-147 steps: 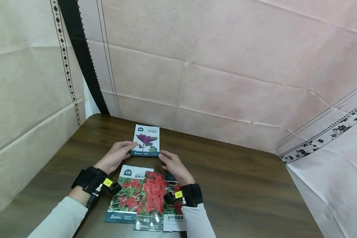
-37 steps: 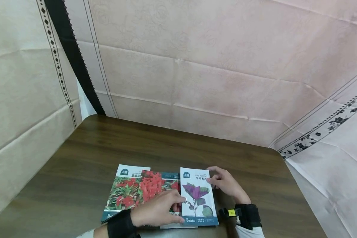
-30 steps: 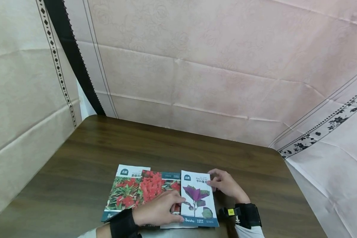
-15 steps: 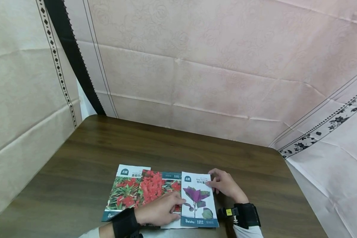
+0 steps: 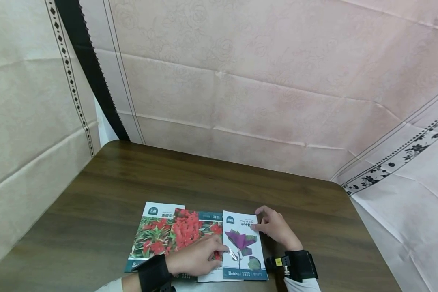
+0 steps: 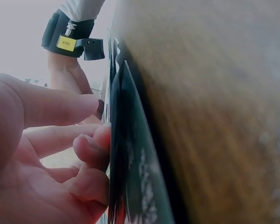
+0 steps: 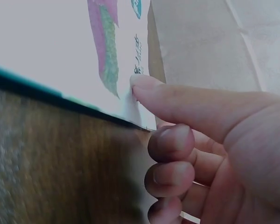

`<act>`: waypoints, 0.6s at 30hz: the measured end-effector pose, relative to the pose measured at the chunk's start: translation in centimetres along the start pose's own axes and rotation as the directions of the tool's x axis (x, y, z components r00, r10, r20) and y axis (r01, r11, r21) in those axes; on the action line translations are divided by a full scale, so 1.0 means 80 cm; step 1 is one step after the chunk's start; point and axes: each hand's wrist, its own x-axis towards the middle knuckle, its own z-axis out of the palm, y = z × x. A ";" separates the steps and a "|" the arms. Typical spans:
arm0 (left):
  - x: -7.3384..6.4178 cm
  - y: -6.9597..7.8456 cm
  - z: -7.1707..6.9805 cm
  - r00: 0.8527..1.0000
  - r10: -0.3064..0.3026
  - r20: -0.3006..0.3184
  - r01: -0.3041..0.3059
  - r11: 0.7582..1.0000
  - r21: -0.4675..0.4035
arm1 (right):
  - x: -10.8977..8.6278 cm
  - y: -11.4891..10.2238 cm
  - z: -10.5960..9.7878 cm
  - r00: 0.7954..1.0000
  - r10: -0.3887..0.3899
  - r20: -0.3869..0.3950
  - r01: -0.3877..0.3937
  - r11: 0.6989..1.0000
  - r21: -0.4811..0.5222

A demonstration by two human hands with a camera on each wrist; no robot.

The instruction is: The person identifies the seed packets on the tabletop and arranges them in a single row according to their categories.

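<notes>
A white seed packet with a purple plant [image 5: 239,243] lies at the right end of an overlapping row, covering part of the packet beside it. My right hand [image 5: 276,229] pinches its upper right edge; the right wrist view shows the thumb [image 7: 154,95] on its printed face. My left hand [image 5: 195,256] lies over the middle of the row, index fingertip at the purple packet's left edge, thumb apart from it. Further left are a red-flower packet [image 5: 185,227] and a white-topped packet with red flowers [image 5: 154,235]. Another red-flower packet [image 5: 209,224] is partly hidden beneath my left hand.
The packets lie near the front of a brown wooden table [image 5: 204,178]. A pale cloth [image 5: 241,81] hangs behind its back edge, and more cloth [image 5: 33,101] hangs at the left. Each wrist wears a black camera band [image 5: 301,265].
The purple-plant packet came from the table's back to the row's right end, carried by both hands. In the last second it shifted slightly toward me, and my left thumb came off its edge.
</notes>
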 end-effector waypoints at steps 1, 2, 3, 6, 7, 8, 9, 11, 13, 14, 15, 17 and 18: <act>0.000 0.000 0.000 1.000 0.000 0.000 0.000 1.000 0.000 | 0.000 0.000 0.000 1.000 0.002 -0.003 -0.002 1.000 0.001; 0.000 0.000 0.000 1.000 0.000 0.000 0.000 1.000 -0.002 | -0.001 0.000 0.000 1.000 0.006 -0.004 -0.006 1.000 0.001; 0.001 0.000 0.001 1.000 0.002 0.001 -0.002 1.000 -0.003 | -0.001 -0.001 0.000 1.000 0.008 -0.006 -0.008 1.000 0.000; 0.001 -0.001 0.002 1.000 -0.003 0.003 0.003 1.000 -0.012 | -0.001 -0.001 0.000 1.000 0.009 -0.007 -0.009 1.000 -0.005; 0.001 -0.001 0.002 1.000 -0.006 0.002 0.006 1.000 -0.012 | -0.001 -0.002 0.000 1.000 0.008 -0.008 -0.008 1.000 -0.003; 0.001 -0.001 0.003 1.000 -0.013 0.002 0.013 1.000 -0.015 | -0.001 -0.003 0.000 1.000 0.006 -0.010 -0.006 1.000 -0.005; 0.001 -0.001 0.004 1.000 -0.017 0.000 0.017 1.000 -0.019 | -0.001 -0.004 -0.001 1.000 0.002 -0.014 -0.002 1.000 -0.004; 0.001 0.000 0.004 1.000 -0.024 -0.011 0.024 0.999 -0.022 | -0.002 -0.007 -0.001 1.000 -0.008 -0.025 0.008 1.000 -0.007; 0.001 0.002 0.001 0.999 -0.027 -0.033 0.026 0.999 -0.021 | -0.003 -0.013 -0.003 0.999 -0.020 -0.036 0.020 1.000 0.002; 0.000 0.004 -0.001 0.999 -0.032 -0.044 0.031 0.999 -0.025 | -0.005 -0.018 -0.005 0.999 -0.028 -0.041 0.028 1.000 0.003; 0.000 0.006 -0.004 0.997 -0.036 -0.061 0.035 0.999 -0.016 | -0.006 -0.022 -0.006 0.998 -0.039 -0.045 0.039 0.999 0.005; -0.002 0.011 -0.012 0.994 -0.047 -0.100 0.049 0.999 0.021 | -0.011 -0.034 -0.008 0.997 -0.061 -0.048 0.062 0.998 0.006; -0.003 0.013 -0.016 0.991 -0.054 -0.125 0.060 0.997 0.044 | -0.015 -0.040 -0.009 0.996 -0.076 -0.048 0.076 0.997 0.003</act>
